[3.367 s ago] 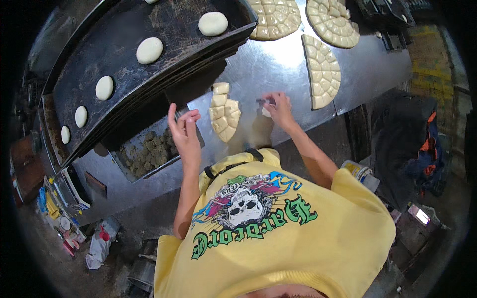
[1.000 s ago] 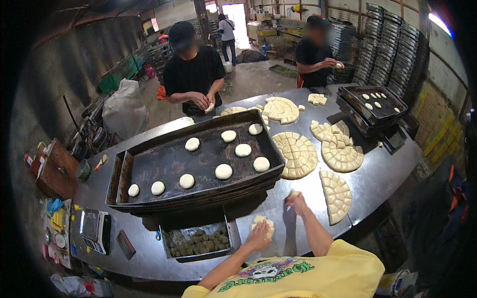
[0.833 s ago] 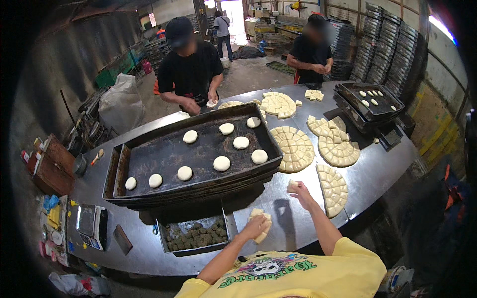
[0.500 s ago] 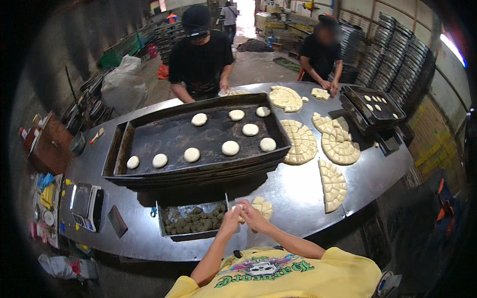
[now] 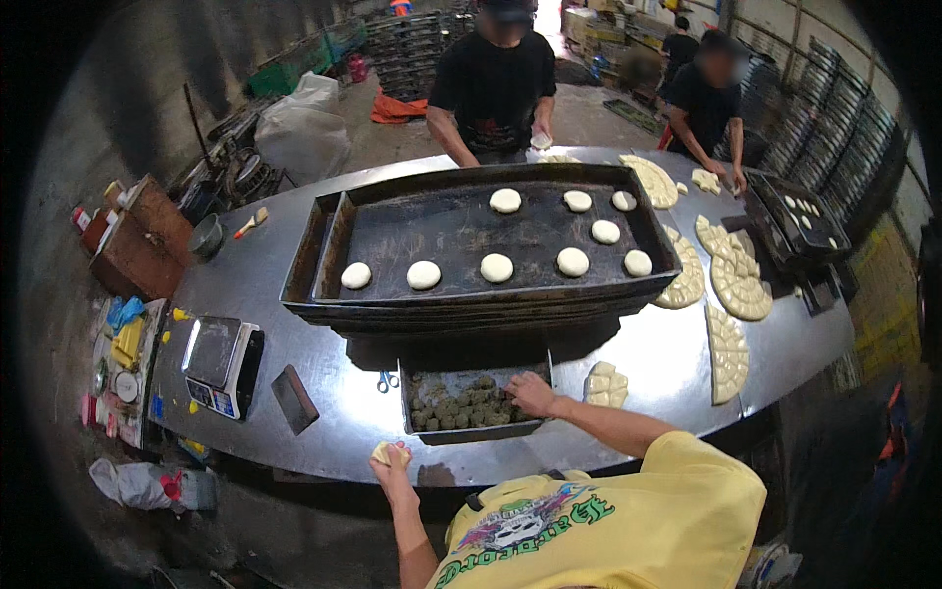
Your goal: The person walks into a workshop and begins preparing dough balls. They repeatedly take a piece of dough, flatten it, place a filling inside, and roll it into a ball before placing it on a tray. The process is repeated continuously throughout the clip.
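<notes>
My left hand (image 5: 394, 461) is closed around a piece of pale dough (image 5: 386, 452) at the table's near edge. My right hand (image 5: 531, 394) reaches into the right side of a metal pan (image 5: 442, 377), its fingers stretched toward dark greenish-brown filling balls (image 5: 463, 407). I cannot see its fingertips clearly. To the right of the pan lies a small slab of scored dough (image 5: 606, 385). Beyond it, a stack of large dark baking trays (image 5: 422, 236) bears several flattened round dough pieces (image 5: 496, 267) on its top tray.
A scale (image 5: 224, 363), a dark flat block (image 5: 294, 400) and blue scissors (image 5: 386, 381) lie left of the pan. Scored dough sheets (image 5: 728, 353) lie at right, near another tray stack (image 5: 795, 221). Two people (image 5: 494, 93) work across the steel table (image 5: 334, 432).
My hands, together over dough beside the pan, have separated. The left has moved left past the pan with dough; the right has gone into the pan. My view has shifted left.
</notes>
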Demonstrator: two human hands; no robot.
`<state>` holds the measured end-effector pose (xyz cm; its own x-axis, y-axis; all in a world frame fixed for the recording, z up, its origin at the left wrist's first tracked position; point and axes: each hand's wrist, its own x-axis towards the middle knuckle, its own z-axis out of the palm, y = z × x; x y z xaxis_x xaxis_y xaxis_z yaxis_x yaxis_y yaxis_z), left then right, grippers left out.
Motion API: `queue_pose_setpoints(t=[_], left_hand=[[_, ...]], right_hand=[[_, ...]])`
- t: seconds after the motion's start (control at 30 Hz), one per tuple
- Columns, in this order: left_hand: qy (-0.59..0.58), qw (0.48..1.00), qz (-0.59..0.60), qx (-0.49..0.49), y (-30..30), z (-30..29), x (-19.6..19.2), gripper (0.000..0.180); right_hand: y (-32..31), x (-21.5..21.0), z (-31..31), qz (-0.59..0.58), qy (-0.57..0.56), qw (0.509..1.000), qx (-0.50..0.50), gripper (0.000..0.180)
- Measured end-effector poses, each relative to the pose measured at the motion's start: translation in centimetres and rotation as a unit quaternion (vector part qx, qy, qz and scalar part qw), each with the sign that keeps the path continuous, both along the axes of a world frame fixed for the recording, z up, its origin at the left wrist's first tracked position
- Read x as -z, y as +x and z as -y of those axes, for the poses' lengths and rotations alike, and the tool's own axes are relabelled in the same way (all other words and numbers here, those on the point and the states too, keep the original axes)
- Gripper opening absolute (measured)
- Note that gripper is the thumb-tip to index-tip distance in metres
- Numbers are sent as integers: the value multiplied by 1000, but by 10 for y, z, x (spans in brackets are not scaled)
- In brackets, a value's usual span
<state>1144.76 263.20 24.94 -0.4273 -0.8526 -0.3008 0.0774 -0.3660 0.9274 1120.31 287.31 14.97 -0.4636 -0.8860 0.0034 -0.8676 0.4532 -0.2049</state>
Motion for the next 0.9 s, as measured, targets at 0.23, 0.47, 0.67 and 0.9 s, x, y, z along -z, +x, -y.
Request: queue_pose_setpoints(t=[0.23,0.47,0.67,0.9], left_hand=[[5,980,27,197,-8,42,1,26],[200,894,-46,399,-93,29,-8,30],[246,873,-45,418,-141,0,-29,30],[119,870,-40,477,-124,5,-23,37]], right_hand=[[-7,-39,6,194,-145,957,163,36],[65,-154,96,298,-398,839,219,34],[86,-143,107,80,-368,898,226,46],[79,-133,97,57,-239,949,197,22]])
